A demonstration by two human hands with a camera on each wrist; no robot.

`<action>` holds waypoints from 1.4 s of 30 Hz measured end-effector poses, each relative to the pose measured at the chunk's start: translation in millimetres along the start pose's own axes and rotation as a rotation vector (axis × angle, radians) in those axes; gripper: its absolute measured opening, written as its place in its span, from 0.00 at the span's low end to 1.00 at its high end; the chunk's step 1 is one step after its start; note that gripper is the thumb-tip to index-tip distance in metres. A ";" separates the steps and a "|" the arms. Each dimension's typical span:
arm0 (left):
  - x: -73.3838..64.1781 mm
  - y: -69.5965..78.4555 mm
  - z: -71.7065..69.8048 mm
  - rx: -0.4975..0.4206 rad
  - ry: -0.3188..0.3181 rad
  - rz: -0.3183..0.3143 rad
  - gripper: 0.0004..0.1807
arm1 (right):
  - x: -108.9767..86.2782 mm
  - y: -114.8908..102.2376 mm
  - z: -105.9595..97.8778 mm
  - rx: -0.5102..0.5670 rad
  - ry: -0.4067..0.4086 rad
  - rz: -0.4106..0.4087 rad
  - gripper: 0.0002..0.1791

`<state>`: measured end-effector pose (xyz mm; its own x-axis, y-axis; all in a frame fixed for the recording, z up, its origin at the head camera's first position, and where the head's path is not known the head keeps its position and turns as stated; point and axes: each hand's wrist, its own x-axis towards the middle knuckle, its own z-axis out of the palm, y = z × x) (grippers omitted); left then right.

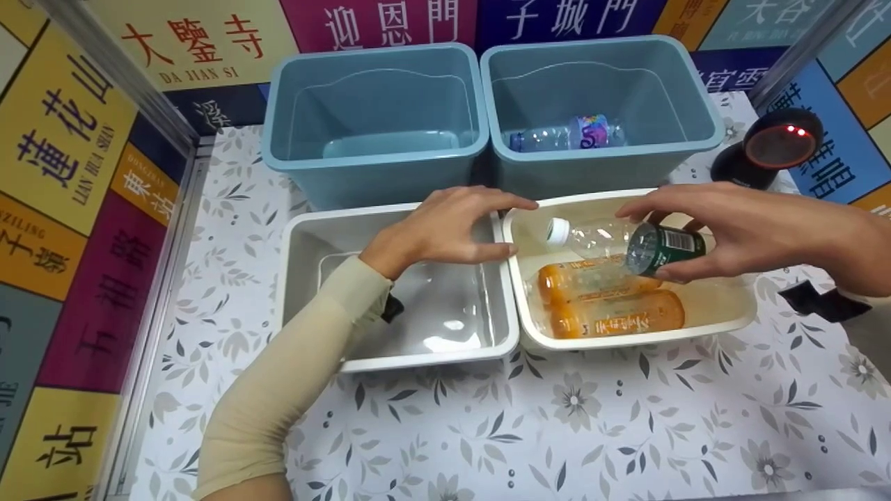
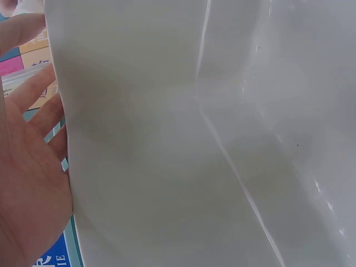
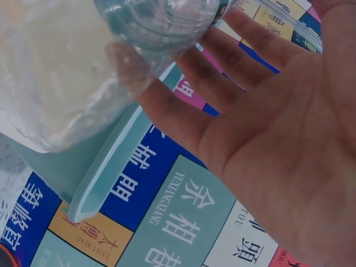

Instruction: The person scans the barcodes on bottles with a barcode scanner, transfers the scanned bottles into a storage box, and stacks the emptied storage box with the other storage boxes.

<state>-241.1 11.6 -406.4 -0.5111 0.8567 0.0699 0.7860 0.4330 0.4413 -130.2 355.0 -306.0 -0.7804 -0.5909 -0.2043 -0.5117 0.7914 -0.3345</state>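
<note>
Right hand: at the right of the head frame, a green-labelled bottle (image 1: pixel 668 249) was pinched between the thumb and the fingers of the right hand (image 1: pixel 731 233), its clear base turned toward the left.
Bottle's place: it was held over the cream bin (image 1: pixel 605 343), right of the frame's centre.
Left hand: thumb and index finger of the left hand (image 1: pixel 445 226) were spread apart near the adjoining rims of the cream bin and the grey bin (image 1: pixel 431 361); nothing was gripped.
Cream bin's contents: a white-capped clear bottle (image 1: pixel 592 238) was seen above two orange bottles (image 1: pixel 619 316), all laid sideways.
Blue bins: two blue bins (image 1: pixel 598 170) were placed along the upper frame; a purple-labelled bottle (image 1: pixel 592 133) was contained in the right one.
Black device: a black device (image 1: pixel 783 142) with red lights was set at upper right.
</note>
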 end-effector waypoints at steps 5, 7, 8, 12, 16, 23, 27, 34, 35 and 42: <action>-0.1 -0.3 0.2 -0.001 -0.003 -0.003 0.35 | -1.6 0.2 -1.0 0.009 0.009 0.021 0.42; 0.0 -0.2 0.1 0.001 -0.004 -0.004 0.35 | -2.6 0.3 -1.5 0.011 0.012 0.027 0.42; 0.0 0.0 -0.1 0.001 -0.004 -0.005 0.35 | -3.2 0.0 -1.8 0.011 0.012 0.028 0.42; 0.1 0.7 -0.6 0.005 -0.006 -0.008 0.34 | -5.8 -1.2 -2.8 0.013 0.021 0.035 0.42; 0.2 1.4 -0.5 0.004 -0.011 -0.017 0.34 | -8.5 -1.6 -4.0 0.011 0.042 0.047 0.43; 0.4 1.6 -0.7 0.000 -0.012 -0.022 0.34 | -11.2 -0.4 -4.4 0.008 0.050 0.073 0.45; 0.1 1.7 -0.7 0.003 -0.014 -0.023 0.34 | -12.2 0.4 -5.2 0.005 0.059 0.074 0.44; 0.0 2.1 -0.5 0.004 -0.008 -0.013 0.34 | -15.0 1.3 -5.1 0.001 0.086 0.089 0.43; 0.1 2.3 -0.4 0.005 -0.005 -0.012 0.34 | -15.8 1.7 -5.1 0.000 0.091 0.088 0.44; 0.6 2.2 -0.4 0.013 -0.007 -0.017 0.35 | -20.9 6.2 -6.7 -0.037 0.134 0.083 0.46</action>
<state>-239.8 12.9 -405.0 -0.5224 0.8509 0.0562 0.7815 0.4513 0.4309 -119.5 373.4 -297.7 -0.8604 -0.4988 -0.1042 -0.4542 0.8434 -0.2871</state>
